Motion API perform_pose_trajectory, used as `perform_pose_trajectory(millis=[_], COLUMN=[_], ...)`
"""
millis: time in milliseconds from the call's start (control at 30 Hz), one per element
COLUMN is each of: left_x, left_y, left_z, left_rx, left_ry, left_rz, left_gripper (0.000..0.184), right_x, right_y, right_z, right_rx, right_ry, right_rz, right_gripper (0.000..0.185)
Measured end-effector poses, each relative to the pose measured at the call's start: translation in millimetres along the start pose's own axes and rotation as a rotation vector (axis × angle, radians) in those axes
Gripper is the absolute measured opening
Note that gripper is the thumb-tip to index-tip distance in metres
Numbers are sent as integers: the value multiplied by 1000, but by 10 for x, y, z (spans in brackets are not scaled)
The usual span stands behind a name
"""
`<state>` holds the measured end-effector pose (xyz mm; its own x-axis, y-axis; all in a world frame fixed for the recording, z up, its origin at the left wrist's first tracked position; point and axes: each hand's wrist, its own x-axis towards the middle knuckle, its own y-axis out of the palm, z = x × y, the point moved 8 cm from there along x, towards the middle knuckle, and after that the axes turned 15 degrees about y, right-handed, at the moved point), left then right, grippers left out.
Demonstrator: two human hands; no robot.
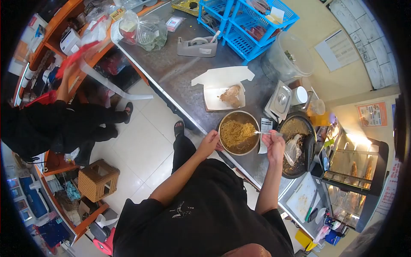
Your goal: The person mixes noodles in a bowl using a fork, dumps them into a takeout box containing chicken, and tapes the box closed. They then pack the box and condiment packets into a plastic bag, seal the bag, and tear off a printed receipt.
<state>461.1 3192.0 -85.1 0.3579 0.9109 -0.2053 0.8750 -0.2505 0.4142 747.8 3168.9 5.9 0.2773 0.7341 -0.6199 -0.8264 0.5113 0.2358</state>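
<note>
A round metal bowl (223,120) sits at the near edge of the steel counter, with yellow-brown noodles (234,133) inside. My left hand (209,144) grips the left rim of that bowl. In my right hand (274,145) is the handle of a thin metal utensil (262,132). Its head is in the noodles at the bowl's right side, so I cannot tell whether it is a fork or a spoon. Just beyond the bowl lies an open white takeaway box (209,95) holding a brown piece of food (231,96). A printed slip (265,126) lies between the bowl and my right hand.
Right of me are a dark round pan (314,141) with a plastic bag, a cutting board (301,195) with a knife, and a lit display case (353,171). Farther back stand a tape dispenser (197,47) and blue baskets (244,43). Another person (47,124) stands left, holding red material.
</note>
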Motion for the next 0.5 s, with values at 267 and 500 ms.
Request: perform_pose_trajectory(millis=[267,500], left_x=[33,28], left_y=[-29,-51], left_z=[41,54], left_rx=[-7,3], left_ry=[24,17], left_rz=[6,-1], left_gripper=[15,16], right_x=[-946,-992], right_y=[1079,934], right_z=[369,688], right_rx=[-1023,-899], right_ry=[-567,-625], right_rz=[-33,-251], right_gripper=[14,12])
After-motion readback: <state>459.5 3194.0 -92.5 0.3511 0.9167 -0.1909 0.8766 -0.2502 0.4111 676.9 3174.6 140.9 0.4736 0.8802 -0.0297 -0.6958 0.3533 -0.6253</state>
